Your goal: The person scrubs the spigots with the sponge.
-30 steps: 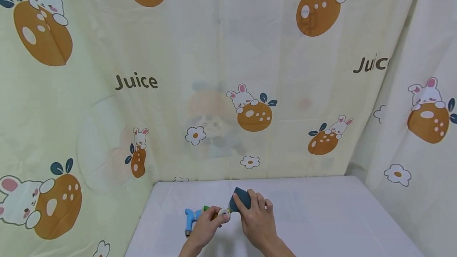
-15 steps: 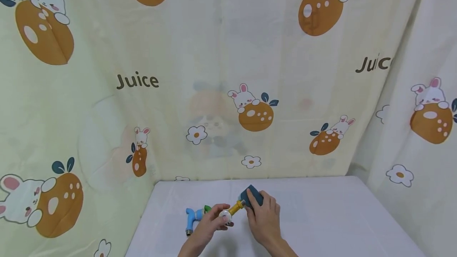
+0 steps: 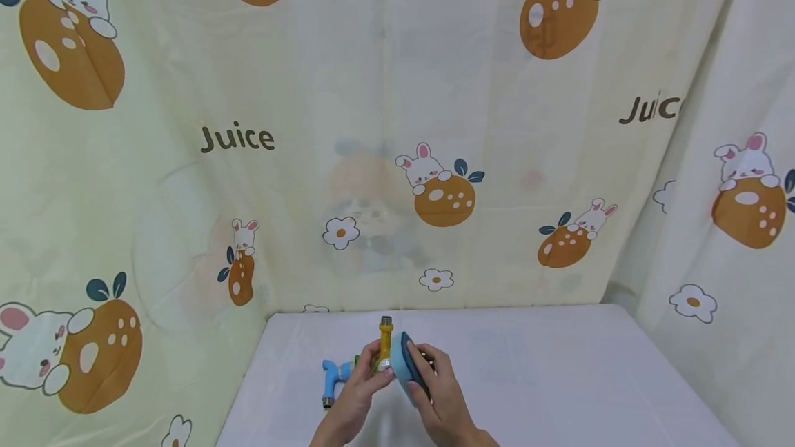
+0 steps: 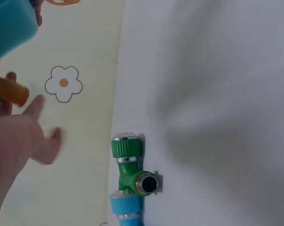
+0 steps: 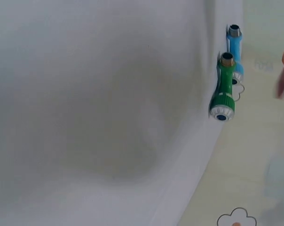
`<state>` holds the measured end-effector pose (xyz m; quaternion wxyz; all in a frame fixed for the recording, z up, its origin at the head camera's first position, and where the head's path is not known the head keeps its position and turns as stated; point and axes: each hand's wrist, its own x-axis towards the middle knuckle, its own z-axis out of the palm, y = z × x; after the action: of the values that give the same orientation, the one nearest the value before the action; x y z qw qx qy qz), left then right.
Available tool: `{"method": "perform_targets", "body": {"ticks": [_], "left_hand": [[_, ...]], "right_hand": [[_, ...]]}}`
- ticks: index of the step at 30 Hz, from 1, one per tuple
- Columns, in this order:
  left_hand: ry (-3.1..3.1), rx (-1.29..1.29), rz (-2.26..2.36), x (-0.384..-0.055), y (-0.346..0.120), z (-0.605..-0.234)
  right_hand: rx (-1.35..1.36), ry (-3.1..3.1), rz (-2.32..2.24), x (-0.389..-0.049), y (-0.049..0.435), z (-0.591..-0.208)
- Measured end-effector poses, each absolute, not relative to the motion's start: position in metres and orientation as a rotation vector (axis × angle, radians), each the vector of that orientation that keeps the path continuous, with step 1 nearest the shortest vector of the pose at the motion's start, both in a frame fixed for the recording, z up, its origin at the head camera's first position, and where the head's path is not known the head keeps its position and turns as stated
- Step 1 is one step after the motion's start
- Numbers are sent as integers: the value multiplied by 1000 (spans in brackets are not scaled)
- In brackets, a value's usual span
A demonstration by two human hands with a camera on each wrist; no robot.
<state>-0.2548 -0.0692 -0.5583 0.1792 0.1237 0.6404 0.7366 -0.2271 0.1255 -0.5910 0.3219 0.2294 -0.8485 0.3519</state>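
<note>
My left hand (image 3: 357, 392) holds a yellow pipe fitting (image 3: 386, 342) above the table, its metal threaded end pointing up and away. A pale round collar shows near the thumb. My right hand (image 3: 439, 392) grips a sponge (image 3: 400, 363), light blue with a dark teal face, turned edge-on close to the right of the fitting. In the left wrist view the light blue sponge side (image 4: 12, 26) and the tip of the yellow fitting (image 4: 12, 91) appear at the left edge. Both hands are largely out of the right wrist view.
A green fitting (image 4: 129, 173) and a blue fitting (image 3: 333, 378) lie near the left side of the white table (image 3: 546, 378), partly behind my left hand in the head view. A curtain (image 3: 509, 136) printed with rabbits and oranges hangs behind the table.
The yellow fitting has swung from pointing right to pointing up and away. The sponge came off its threaded end, moved left and lower, and turned edge-on. The blue fitting stayed put.
</note>
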Motion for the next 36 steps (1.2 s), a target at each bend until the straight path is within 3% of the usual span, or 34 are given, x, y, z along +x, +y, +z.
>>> {"method": "perform_targets", "body": {"ticks": [10, 36], "left_hand": [[1800, 487, 2042, -253, -77, -556], [1842, 517, 2119, -259, -84, -561]], "right_hand": [[682, -2178, 860, -227, 120, -594], [638, -2300, 938, -224, 124, -588]]}}
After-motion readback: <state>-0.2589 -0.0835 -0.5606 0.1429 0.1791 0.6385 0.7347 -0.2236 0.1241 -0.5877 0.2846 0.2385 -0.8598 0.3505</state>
